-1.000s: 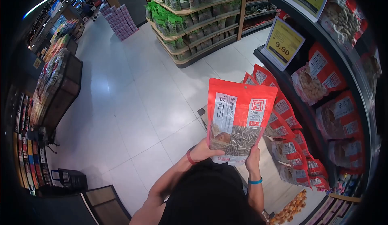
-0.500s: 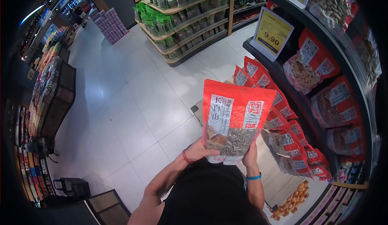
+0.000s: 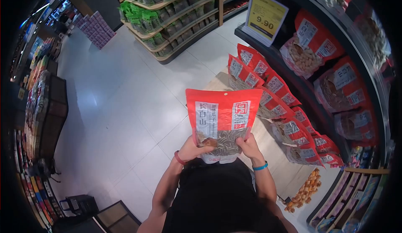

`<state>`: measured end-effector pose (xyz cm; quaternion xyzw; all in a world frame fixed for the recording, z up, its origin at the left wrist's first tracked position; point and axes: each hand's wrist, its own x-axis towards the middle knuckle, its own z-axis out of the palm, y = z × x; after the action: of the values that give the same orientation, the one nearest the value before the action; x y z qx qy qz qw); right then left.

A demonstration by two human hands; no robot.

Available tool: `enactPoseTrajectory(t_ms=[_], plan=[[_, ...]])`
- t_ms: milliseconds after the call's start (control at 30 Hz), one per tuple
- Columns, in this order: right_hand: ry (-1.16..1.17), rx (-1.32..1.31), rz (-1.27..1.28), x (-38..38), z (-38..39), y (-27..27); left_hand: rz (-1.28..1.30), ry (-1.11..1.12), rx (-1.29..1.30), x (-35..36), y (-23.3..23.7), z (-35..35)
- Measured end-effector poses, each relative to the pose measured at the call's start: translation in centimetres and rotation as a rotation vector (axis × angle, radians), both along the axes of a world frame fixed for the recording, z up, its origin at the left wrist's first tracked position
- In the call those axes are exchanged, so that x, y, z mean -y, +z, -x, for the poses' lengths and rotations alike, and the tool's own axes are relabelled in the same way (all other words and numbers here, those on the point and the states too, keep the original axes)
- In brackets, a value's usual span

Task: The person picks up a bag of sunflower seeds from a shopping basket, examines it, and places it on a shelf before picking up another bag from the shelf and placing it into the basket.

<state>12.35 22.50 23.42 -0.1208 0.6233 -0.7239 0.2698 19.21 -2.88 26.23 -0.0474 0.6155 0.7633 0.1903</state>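
The red bag (image 3: 226,113) is held in front of the person's torso, over the floor (image 3: 138,107), its printed face turned up toward the wearer and its top edge pointing away. Left hand (image 3: 193,149): pinching the lower left side of the bag, thumb laid across the front. Right hand (image 3: 250,146): pinching the lower right side, thumb likewise on the clear window over the striped seeds. The fingers behind the bag are hidden from me.

Beside it, further red packets (image 3: 274,101) lean in overlapping rows on a pale wooden bench (image 3: 279,161), next to the dark shelf (image 3: 247,35) with its yellow price card (image 3: 266,19).

Hazards, in my judgement. Both grips sit low, so the upper half has no support; if the seeds shift, the bag could fold or tip away from the thumbs. The film looks glossy, and a slackened pinch on either side might let it twist or slip to the floor. Hard thumb pressure could crease the window. A swing to the right could knock the leaning packets and set the row sliding, since they appear to prop one another.
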Motion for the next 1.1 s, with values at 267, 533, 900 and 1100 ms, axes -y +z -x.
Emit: enactPoseTrajectory(t_ms=[267, 533, 900, 1100], plan=[[-0.088, 0.045, 0.183, -1.0, -3.6, -1.9, 0.133, -0.179, 0.030, 0.3, -2.6, 1.1], [-0.603, -0.135, 0.111, -6.7, -7.7, -0.9, 0.146, -0.605, -0.122, -6.6, -0.1, 7.0], [-1.167, -0.260, -0.218, -17.2, -19.1, 8.3, 0.084, -1.014, -0.139, -18.9, -4.5, 6.2], [-0.866, -0.555, -1.065, -18.2, -21.1, 12.4, 0.017, -1.189, -0.086, -23.0, -5.0, 5.1]])
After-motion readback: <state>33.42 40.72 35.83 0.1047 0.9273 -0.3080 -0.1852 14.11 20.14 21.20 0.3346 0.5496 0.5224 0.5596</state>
